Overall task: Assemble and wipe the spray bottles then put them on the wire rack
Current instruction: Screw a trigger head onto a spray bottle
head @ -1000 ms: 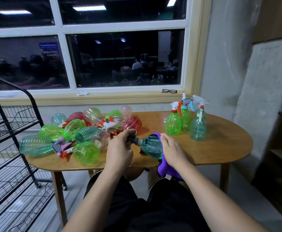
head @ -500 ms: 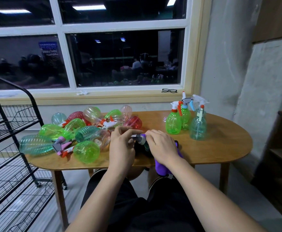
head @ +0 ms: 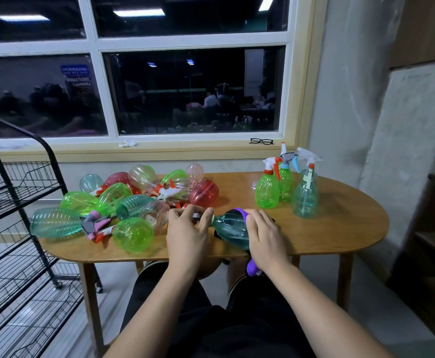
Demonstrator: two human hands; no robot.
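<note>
My left grip (head: 186, 232) is curled tight round the neck end of the teal bottle (head: 230, 227), fingers wrapped over the sprayer bit so I can barely see it. My right grip (head: 265, 235) is cupped over the bottle's belly, holding the purple cloth (head: 239, 211) against it, and a tail of the cloth hangs out below my wrist. The bottle lies on its side at the near edge of the wooden surface (head: 340, 228), see-through ribbed plastic, kinda pumpkin-shaped.

To the left there's a heap of loose bottles (head: 133, 202) in green, teal, red and pinkish clear, all tipped over, with trigger heads mixed in. Three finished ones stand upright at the far right: a green bottle (head: 266, 189), a second green one (head: 286, 177) behind it and a pale teal one (head: 305, 200).

The black wire rack (head: 17, 192) stands off to my left. The only writing is a blue sign (head: 75, 76) reflected in the window, too blurry to read.
</note>
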